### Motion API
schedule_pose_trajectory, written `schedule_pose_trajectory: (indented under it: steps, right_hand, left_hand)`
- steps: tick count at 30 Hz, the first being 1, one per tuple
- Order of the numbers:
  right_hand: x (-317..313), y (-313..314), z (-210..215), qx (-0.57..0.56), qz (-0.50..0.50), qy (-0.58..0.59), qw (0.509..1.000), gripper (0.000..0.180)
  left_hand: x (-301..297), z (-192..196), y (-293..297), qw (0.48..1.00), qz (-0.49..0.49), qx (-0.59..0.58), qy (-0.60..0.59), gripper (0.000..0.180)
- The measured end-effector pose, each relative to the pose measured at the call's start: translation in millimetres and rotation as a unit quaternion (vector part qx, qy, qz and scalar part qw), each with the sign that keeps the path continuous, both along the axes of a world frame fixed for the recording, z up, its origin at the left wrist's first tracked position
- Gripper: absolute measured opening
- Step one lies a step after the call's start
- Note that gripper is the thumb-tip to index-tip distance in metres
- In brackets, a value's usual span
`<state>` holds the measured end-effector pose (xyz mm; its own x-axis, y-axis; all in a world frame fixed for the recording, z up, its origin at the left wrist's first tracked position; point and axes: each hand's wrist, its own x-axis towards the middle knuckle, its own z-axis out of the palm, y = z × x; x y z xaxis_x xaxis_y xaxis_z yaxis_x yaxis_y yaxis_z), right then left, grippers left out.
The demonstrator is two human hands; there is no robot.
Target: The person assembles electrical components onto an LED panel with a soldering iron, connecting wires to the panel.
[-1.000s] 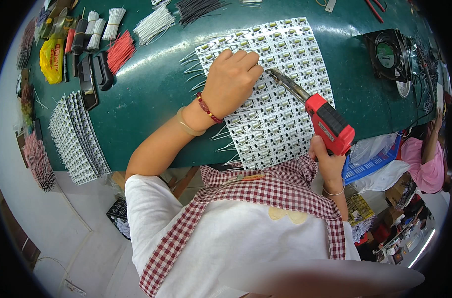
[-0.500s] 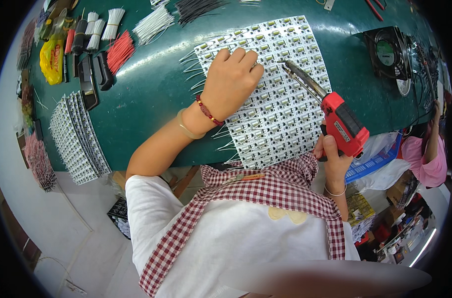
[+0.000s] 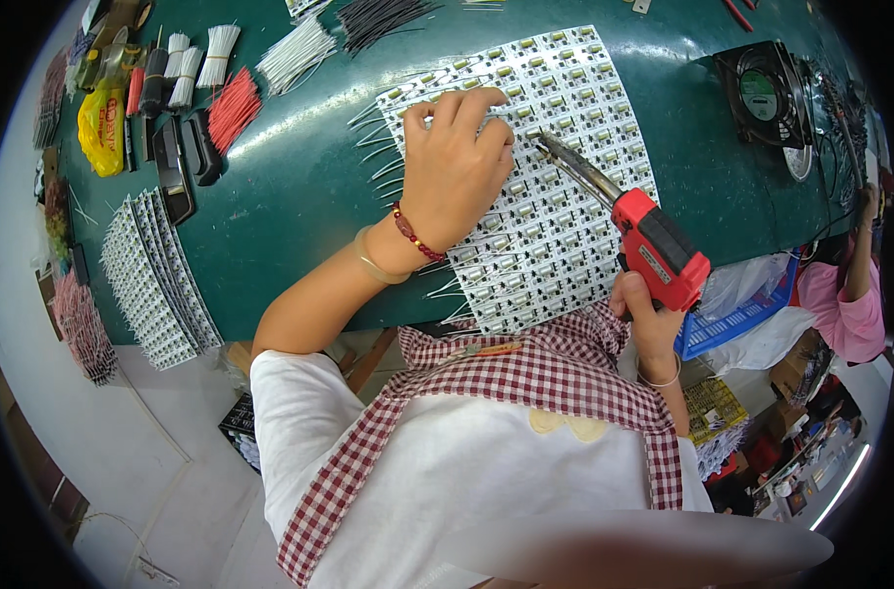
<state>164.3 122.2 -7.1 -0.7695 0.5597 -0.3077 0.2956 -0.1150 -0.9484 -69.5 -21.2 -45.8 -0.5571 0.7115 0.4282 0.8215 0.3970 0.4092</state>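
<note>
A large white sheet of small circuit boards (image 3: 565, 216) lies on the green table, thin white wires (image 3: 373, 142) sticking out along its left edge. Over its upper left part my left hand (image 3: 457, 162) rests with fingers bent and tips drawn together. What sits between those fingertips is hidden. My right hand (image 3: 651, 319) grips a red and black soldering gun (image 3: 663, 250) at the sheet's right side. The gun's dark tip points to the upper left, over the boards and a short way right of my left fingers.
Several more board sheets (image 3: 157, 280) are stacked at the left. Red wires (image 3: 234, 110), white wires (image 3: 298, 54) and black wires (image 3: 378, 22) lie along the far side. A fan (image 3: 761, 93) stands far right. Another person's pink sleeve (image 3: 844, 304) shows at the right, beyond a blue basket (image 3: 736, 329).
The soldering gun has shifted left, bringing its tip nearer my left hand. My left hand has turned slightly, its fingers spreading a little over the boards.
</note>
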Motion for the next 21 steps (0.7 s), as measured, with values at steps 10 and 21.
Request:
schedule_pose_trajectory:
  steps: [10, 21]
  right_hand:
    - [-1, 0, -5, 0.019, 0.024, -0.026, 0.999, 0.020]
    - [2, -2, -8, 0.022, -0.005, -0.008, 1.000, 0.020]
  left_hand:
    - [1, -4, 6, 1.000, -0.005, -0.026, -0.016, 0.016]
    - [-2, -2, 8, 0.998, 0.003, -0.045, -0.041, 0.014]
